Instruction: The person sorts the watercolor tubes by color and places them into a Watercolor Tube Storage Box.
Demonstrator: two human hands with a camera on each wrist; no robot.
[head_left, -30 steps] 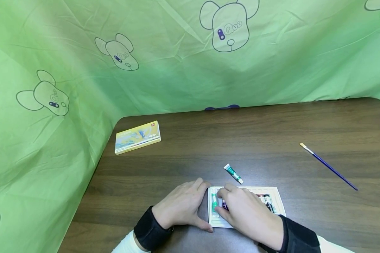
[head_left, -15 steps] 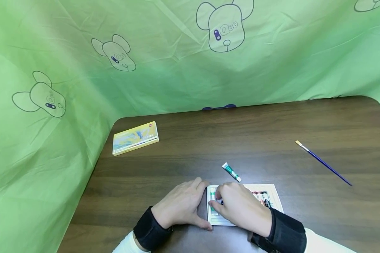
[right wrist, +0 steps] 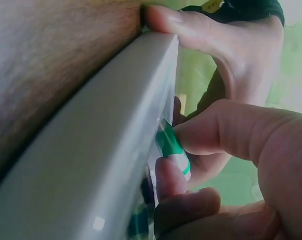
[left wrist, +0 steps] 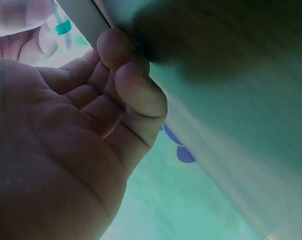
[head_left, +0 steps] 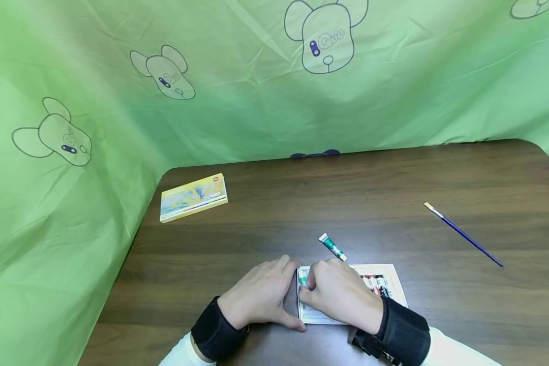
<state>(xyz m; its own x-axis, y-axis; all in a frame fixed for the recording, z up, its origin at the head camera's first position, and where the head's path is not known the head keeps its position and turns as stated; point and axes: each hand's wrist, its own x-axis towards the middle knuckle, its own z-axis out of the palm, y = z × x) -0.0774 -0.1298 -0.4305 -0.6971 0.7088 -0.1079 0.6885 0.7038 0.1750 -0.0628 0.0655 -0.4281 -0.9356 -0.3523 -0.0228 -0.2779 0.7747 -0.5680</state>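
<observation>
Paint tray (head_left: 390, 269) lay on the worktop (head_left: 393, 203); left hand (head_left: 261, 297) pressed flat against its edge, right hand (head_left: 340, 297) fingers pinched a green tube (right wrist: 172, 150) inside.

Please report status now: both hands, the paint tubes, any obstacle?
Left hand braces the tray edge. Right hand pinches a green tube in the tray. Another green tube lies loose behind the tray. No obstacle visible.

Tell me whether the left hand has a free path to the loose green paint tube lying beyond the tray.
Probably yes: the left hand rests at the tray edge, and only bare table lies between it and the loose green tube.
</observation>
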